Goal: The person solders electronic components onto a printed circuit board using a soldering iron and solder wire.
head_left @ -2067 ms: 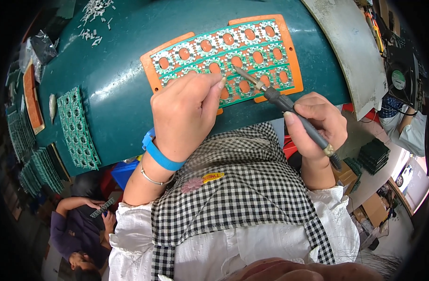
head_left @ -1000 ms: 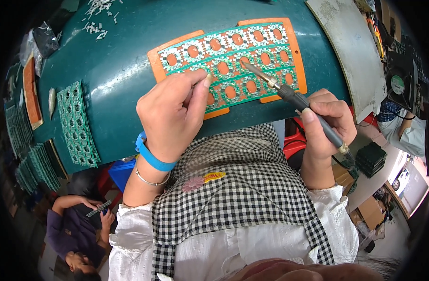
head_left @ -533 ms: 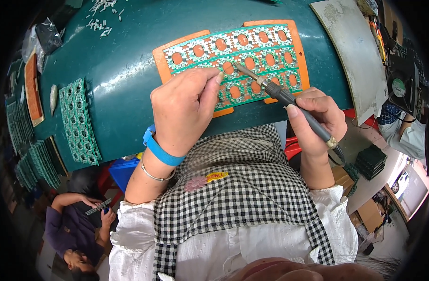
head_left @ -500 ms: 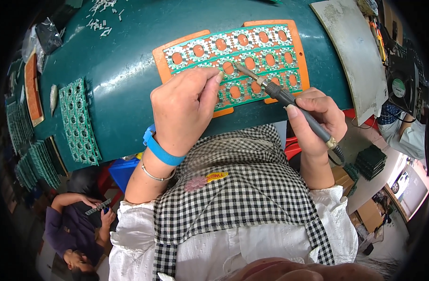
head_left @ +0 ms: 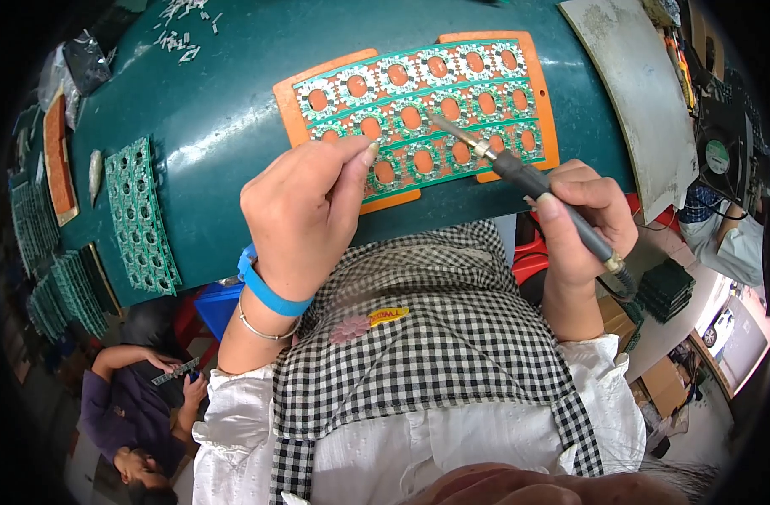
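Checked apron nearest us, lower centre. Our right hand wrapped around soldering iron, right of centre; iron's tip at circuit board, we cannot tell if touching. Our left hand, centre, apart from right: thumb and forefinger together, we cannot tell on what. Circuit board on orange tray, upper centre of frame, on green table. Second board, left. White bits, upper left.
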Demonstrator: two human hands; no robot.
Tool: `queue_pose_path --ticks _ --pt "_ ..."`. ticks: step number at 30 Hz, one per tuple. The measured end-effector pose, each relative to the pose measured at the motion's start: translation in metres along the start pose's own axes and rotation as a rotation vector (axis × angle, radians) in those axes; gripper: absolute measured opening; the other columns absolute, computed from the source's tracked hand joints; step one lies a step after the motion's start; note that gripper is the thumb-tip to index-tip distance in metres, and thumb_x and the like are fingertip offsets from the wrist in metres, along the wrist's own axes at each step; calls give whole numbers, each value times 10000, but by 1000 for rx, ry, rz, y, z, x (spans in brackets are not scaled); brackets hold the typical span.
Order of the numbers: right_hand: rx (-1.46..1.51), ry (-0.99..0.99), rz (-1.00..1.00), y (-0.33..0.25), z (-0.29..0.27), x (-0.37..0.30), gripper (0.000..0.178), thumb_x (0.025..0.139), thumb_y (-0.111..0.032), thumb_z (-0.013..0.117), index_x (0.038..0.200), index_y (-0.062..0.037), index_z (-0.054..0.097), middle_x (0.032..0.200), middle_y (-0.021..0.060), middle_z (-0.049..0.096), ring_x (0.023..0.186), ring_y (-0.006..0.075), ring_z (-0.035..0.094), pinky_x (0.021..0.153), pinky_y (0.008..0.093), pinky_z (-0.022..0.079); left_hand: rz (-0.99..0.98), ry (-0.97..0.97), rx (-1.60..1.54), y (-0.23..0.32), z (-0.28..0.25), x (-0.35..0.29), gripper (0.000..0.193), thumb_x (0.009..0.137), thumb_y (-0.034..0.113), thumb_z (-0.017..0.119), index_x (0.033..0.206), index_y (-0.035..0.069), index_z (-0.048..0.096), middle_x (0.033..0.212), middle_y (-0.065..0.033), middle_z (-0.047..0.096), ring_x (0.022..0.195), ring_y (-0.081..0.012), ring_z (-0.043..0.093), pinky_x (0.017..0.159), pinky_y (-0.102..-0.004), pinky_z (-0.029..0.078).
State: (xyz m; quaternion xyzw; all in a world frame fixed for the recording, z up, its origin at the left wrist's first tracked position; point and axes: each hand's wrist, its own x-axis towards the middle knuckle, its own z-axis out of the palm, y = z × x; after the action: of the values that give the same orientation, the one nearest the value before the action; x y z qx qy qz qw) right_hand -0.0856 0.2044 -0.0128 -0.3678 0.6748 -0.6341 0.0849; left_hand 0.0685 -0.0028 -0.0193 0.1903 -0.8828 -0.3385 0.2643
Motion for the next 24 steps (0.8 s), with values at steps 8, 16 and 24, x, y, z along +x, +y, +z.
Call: queue_pose_path --ticks 8,16,24 --pt "-104 -139 -10 -3 14 -1 200 721 54 777 827 32 608 707 134 654 632 201 652 567 283 494 -1 -16 33 -3 8 3 92 798 12 766 883 17 729 732 -90 688 579 -126 621 534 -245 478" --pt "-224 -175 -154 -9 20 -1 210 716 48 779 819 35 596 698 131 646 610 206 642 554 297 501 49 -35 33 -4 5 -1 102 782 13 747 847 53 680 667 -76 616 550 -217 604 509 -314 480" --pt "89 71 41 -6 11 -5 176 769 61 720 879 37 585 767 135 642 681 186 614 612 291 487 -98 31 -58 -2 -18 -6 102 795 -34 728 830 33 660 664 -71 610 544 -176 590 487 -291 458"
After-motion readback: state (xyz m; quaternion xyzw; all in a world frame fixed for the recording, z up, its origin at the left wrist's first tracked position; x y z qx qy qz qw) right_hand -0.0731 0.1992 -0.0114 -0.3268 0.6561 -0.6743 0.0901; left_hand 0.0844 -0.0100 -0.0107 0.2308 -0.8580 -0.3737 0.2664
